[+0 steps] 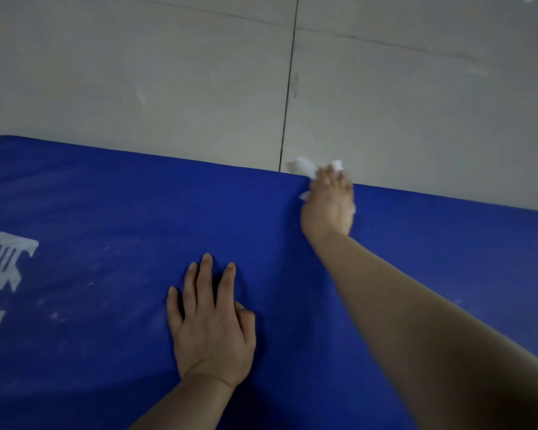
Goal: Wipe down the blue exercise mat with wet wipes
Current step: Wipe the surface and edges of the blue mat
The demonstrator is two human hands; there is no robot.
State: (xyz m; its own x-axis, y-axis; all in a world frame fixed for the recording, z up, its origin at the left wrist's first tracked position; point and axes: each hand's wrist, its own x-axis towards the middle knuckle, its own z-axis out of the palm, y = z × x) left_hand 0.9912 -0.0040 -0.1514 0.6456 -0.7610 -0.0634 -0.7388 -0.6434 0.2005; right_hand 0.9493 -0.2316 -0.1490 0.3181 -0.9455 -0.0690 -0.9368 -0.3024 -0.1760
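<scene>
Head view.

Item: blue padded exercise mat (112, 212), flat on a pale tiled floor (137, 72), long axis running left to right across the frame. Far edge slants from upper left down to right; rounded far-left corner in view. White printed lettering (7, 262) near the left edge. Faint pale smears lie on the left half; the area by the hands looks a more even blue.

Item: crumpled white wet wipe (305, 169), at the mat's far edge, bunched under and ahead of the right hand (328, 203). That hand, arm fully reached forward, has its fingers curled around the wipe, with the fingertips at or just over the edge; exact contact is blurred.

Item: left hand (212, 321), nearer the body, fingers straight and spread, palm flat on the mat, holding nothing; judged to be a brace.

Room: the wipe has no mat left ahead of it. Unwiped-looking surface lies to its left, with more mat open to its right and back toward the body. A dark floor joint (288, 88) runs away from the edge.
</scene>
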